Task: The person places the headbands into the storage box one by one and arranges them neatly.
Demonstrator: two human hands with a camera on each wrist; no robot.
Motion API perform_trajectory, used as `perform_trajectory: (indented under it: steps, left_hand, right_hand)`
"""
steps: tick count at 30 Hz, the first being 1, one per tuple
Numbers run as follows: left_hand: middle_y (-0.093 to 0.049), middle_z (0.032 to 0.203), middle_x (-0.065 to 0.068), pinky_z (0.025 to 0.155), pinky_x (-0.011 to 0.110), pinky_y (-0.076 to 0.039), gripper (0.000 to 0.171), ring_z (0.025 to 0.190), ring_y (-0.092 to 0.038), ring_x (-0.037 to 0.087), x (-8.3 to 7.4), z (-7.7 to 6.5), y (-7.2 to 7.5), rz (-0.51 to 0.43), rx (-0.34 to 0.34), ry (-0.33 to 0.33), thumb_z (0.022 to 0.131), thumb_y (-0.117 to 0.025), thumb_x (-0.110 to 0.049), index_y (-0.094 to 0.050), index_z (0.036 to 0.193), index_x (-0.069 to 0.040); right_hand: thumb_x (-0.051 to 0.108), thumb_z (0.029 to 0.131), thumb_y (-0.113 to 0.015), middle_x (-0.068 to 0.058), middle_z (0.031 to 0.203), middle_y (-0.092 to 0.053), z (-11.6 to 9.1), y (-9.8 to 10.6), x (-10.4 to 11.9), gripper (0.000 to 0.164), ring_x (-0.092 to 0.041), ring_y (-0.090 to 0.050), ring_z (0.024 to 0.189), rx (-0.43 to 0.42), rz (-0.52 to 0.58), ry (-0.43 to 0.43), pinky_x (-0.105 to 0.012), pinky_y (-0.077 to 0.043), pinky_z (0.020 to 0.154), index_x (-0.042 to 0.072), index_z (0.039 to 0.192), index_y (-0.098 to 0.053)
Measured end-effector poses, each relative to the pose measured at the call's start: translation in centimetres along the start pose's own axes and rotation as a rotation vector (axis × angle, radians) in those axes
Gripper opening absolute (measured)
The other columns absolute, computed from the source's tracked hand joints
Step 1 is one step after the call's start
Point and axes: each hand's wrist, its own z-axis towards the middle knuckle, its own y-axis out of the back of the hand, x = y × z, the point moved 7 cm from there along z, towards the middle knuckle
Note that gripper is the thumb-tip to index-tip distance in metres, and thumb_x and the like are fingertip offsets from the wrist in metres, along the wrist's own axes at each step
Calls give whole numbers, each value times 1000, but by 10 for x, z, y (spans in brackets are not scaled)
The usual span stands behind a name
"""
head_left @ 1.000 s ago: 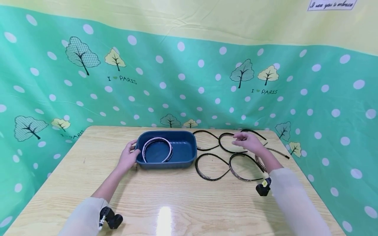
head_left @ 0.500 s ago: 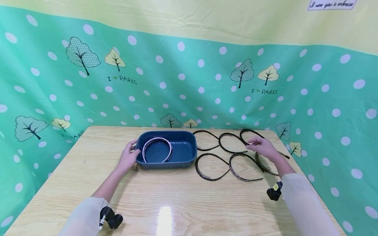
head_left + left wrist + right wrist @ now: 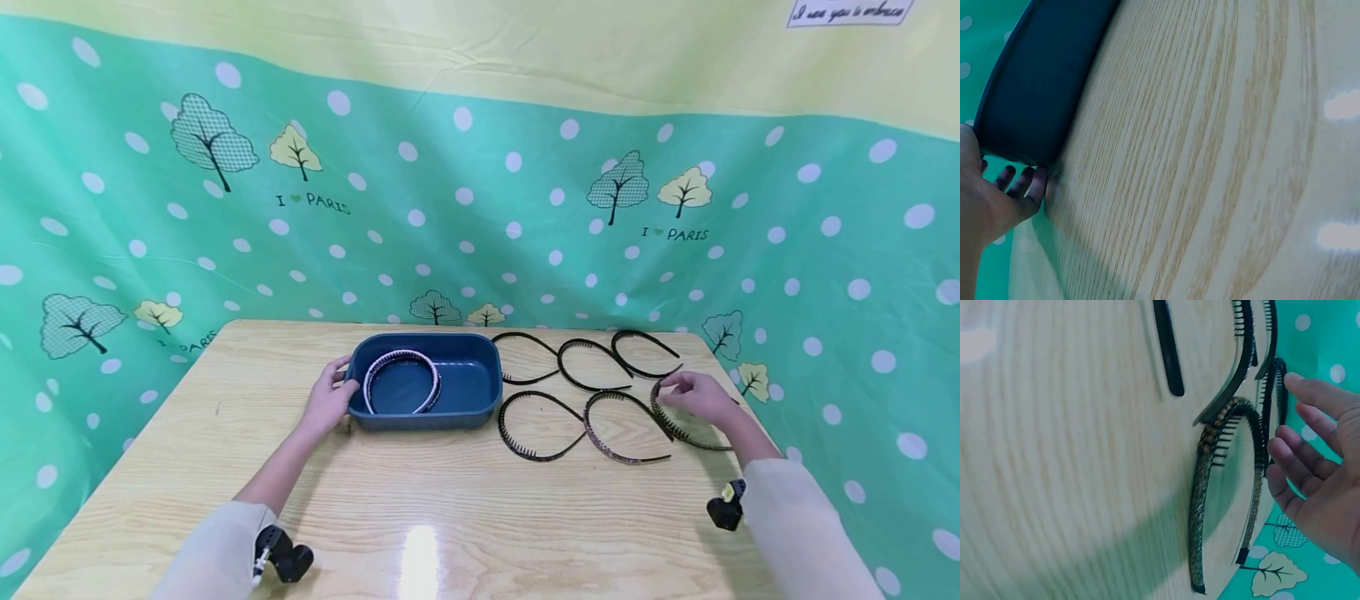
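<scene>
My left hand [image 3: 327,404] holds the left end of a blue plastic bin [image 3: 427,422], thumb over the rim; in the left wrist view its fingers curl against the bin's outside. Inside the bin, a pale headband [image 3: 367,387] leans with a darker one behind it. My right hand [image 3: 703,398] hovers over the rightmost headband [image 3: 678,433], covering part of it. The right wrist view has this patterned, toothed headband [image 3: 1196,512] left of the right hand [image 3: 1329,487], whose fingers are relaxed, slightly bent and spread, with nothing between them.
Black toothed headbands lie in two rows right of the bin: a front one [image 3: 517,446], a patterned one [image 3: 600,444], and several behind, including one in the back right corner [image 3: 617,350]. The wooden table [image 3: 525,525] meets a green dotted curtain [image 3: 510,208] at the back.
My right hand has moved right and nearer me, from above the back middle headband to the rightmost one, uncovering the back right headband. My left hand and the bin have stayed put.
</scene>
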Motion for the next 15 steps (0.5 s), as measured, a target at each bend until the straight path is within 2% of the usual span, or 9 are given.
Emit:
perform_trajectory:
  steps: [8, 15]
  left_hand:
    - [-39, 136, 28, 72, 28, -54, 54, 114, -50, 38, -1, -2, 0, 3, 6, 6, 94, -41, -9, -28, 146, -8]
    - [-40, 136, 29, 72, 28, -53, 54, 114, -50, 38, -2, -2, 0, 3, 5, 5, 94, -41, -9, -27, 146, -8]
  right_hand:
    - [22, 85, -67, -19, 99, -53, -3, -4, -15, 51, -24, -53, 83, 53, -118, -6, -32, -45, 64, -6, 123, -50]
    - [21, 81, -71, -22, 101, -57, -7, -9, -20, 46, -28, -55, 87, 68, -206, 19, -36, -47, 67, -4, 116, -55]
